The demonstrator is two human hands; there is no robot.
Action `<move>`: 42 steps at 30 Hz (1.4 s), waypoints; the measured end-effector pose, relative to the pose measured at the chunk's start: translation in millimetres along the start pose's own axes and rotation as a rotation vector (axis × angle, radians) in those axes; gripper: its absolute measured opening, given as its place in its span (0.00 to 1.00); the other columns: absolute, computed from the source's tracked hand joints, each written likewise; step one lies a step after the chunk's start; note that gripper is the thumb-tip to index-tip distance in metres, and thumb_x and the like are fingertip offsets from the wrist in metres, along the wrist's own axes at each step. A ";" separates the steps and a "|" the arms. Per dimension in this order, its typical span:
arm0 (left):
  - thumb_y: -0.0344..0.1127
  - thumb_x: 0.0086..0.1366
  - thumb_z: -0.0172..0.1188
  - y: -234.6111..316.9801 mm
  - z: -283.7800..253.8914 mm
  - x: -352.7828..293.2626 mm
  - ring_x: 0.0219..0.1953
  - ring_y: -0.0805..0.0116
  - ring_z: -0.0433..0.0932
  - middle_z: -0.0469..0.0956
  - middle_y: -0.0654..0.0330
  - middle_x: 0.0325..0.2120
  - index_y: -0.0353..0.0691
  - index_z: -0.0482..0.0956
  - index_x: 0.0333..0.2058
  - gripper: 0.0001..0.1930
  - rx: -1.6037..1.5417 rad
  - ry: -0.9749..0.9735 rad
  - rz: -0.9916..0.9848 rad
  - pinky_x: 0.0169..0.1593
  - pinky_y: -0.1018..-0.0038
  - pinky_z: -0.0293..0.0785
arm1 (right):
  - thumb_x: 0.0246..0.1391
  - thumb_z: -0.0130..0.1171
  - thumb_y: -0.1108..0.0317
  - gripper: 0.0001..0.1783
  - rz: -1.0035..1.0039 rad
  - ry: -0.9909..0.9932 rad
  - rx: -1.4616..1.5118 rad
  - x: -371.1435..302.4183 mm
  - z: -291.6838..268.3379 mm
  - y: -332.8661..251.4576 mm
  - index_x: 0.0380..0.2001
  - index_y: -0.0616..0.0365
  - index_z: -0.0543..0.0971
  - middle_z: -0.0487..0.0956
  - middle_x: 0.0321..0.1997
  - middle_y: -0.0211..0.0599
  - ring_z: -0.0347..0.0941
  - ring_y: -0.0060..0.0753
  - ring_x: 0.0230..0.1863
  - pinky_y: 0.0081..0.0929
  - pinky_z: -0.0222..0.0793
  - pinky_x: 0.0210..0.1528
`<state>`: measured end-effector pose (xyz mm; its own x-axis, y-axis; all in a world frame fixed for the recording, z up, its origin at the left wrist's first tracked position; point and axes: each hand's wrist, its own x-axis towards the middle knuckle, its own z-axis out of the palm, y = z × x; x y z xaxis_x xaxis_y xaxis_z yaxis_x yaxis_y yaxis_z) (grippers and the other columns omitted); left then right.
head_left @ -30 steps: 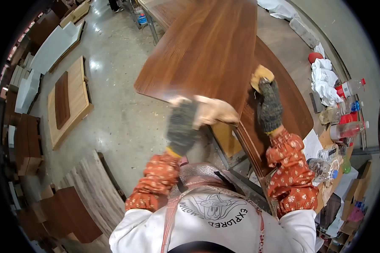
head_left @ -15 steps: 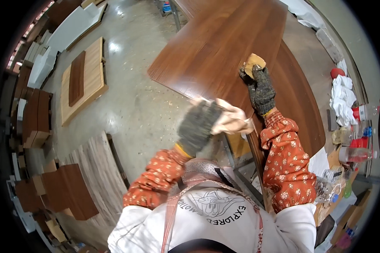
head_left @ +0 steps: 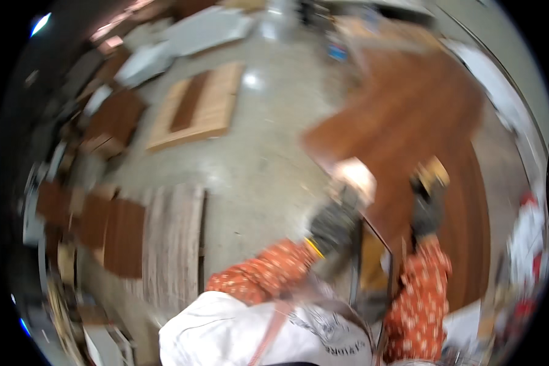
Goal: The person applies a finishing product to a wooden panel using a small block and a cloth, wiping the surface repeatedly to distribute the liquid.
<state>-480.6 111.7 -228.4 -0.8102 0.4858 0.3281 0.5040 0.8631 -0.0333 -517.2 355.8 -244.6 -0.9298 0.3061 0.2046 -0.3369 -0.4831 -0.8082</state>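
A brown wood-grain panel (head_left: 387, 131) lies on top of another brown panel with a curved edge (head_left: 473, 244), to the right of my body. My gloved left hand (head_left: 335, 224) is closed on a pale crumpled cloth (head_left: 355, 177), which is over or against the upper panel's near left edge; contact cannot be made out. My right hand (head_left: 428, 210), in a dark glove too, grips a tan sponge-like block (head_left: 433, 172) over the brown panels. Motion blurs both hands, and the block's underside is hidden.
Floor stretches to the left, with a pale wooden board (head_left: 219, 107) bearing a dark strip. Grey wood-grain boards (head_left: 171, 244) and brown boxes (head_left: 125, 238) stand nearer. White crumpled material (head_left: 526, 235) and blurred red items lie along the right side.
My view has swung left, so the panels appear farther right and lower. My left hand has brought the cloth forward to the panel's edge. The right hand still grips the block.
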 end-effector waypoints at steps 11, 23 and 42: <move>0.32 0.61 0.44 -27.0 5.5 7.4 0.38 0.63 0.77 0.67 0.46 0.55 0.36 0.63 0.58 0.24 0.175 0.201 -0.189 0.34 0.70 0.74 | 0.66 0.39 0.55 0.29 0.125 0.079 0.055 -0.3 -1.5 -2.9 0.64 0.60 0.54 0.59 0.64 0.42 0.59 0.36 0.60 0.34 0.55 0.64; 0.34 0.58 0.50 -62.7 -5.7 22.0 0.30 0.59 0.75 0.73 0.51 0.38 0.40 0.66 0.54 0.23 0.022 0.167 -0.066 0.30 0.64 0.71 | 0.63 0.46 0.54 0.23 -0.051 0.021 0.127 15.6 -6.2 1.1 0.55 0.57 0.67 0.73 0.46 0.35 0.70 0.29 0.44 0.29 0.68 0.47; 0.31 0.52 0.59 -95.7 -39.3 42.3 0.51 0.46 0.71 0.71 0.47 0.50 0.36 0.68 0.54 0.28 -0.424 0.481 0.110 0.55 0.59 0.66 | 0.66 0.39 0.60 0.21 -0.070 0.001 0.043 11.2 -14.4 -11.5 0.57 0.61 0.64 0.69 0.53 0.38 0.68 0.33 0.52 0.39 0.67 0.58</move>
<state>-551.3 44.2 -174.3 -0.5721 0.3668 0.7336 0.7304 0.6348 0.2521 -521.6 376.6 -240.9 -0.9036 0.3412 0.2590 -0.4070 -0.4951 -0.7676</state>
